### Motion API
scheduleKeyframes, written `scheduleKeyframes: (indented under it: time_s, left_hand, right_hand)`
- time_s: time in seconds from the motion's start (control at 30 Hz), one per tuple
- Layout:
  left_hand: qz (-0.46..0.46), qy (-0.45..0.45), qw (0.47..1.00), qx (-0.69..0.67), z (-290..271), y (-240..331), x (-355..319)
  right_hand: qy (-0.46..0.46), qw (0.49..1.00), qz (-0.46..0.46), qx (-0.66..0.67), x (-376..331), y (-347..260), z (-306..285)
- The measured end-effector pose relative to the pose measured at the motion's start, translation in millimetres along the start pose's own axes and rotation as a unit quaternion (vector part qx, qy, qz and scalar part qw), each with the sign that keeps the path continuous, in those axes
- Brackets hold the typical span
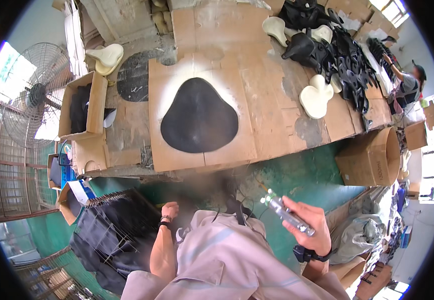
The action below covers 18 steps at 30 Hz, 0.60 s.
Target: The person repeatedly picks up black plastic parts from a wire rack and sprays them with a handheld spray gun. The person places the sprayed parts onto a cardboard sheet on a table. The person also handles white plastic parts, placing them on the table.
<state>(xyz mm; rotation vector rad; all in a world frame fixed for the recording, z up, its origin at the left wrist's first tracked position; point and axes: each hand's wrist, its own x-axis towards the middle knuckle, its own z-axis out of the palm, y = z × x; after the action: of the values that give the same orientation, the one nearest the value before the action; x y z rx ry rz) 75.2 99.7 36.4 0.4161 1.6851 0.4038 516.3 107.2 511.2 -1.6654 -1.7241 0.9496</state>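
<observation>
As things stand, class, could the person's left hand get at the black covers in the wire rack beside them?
Probably yes. The left hand hangs right at the edge of the wire rack, the black covers lie open on top, and nothing sits between them.

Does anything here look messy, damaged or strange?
The brown cardboard sheet on the bench carries a whitish spray halo around the black saddle-shaped cover. Faint mist hangs below the bench edge. The right hand holds a metal spray gun.

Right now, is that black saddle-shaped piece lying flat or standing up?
Flat. The black piece lies spread on the cardboard sheet, pale spray haze ringing its outline.
</observation>
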Motion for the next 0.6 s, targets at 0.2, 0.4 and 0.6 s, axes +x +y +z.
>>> scheduleKeyframes:
  time_s: [0.2, 0.4, 0.6]
  left_hand:
    - [-0.037, 0.018, 0.998, 0.039, 6, -6, -11]
    - [-0.067, 0.013, 0.998, 0.013, -1, -32, -9]
    - [-0.061, 0.015, 0.998, 0.003, -8, -31, -2]
  right_hand:
    - [0.1, 0.994, -0.03, -0.012, 11, 1, -1]
    - [0.024, 0.999, 0.033, 0.0, -11, -1, -12]
    - [0.057, 0.997, 0.056, 0.022, -3, -8, -8]
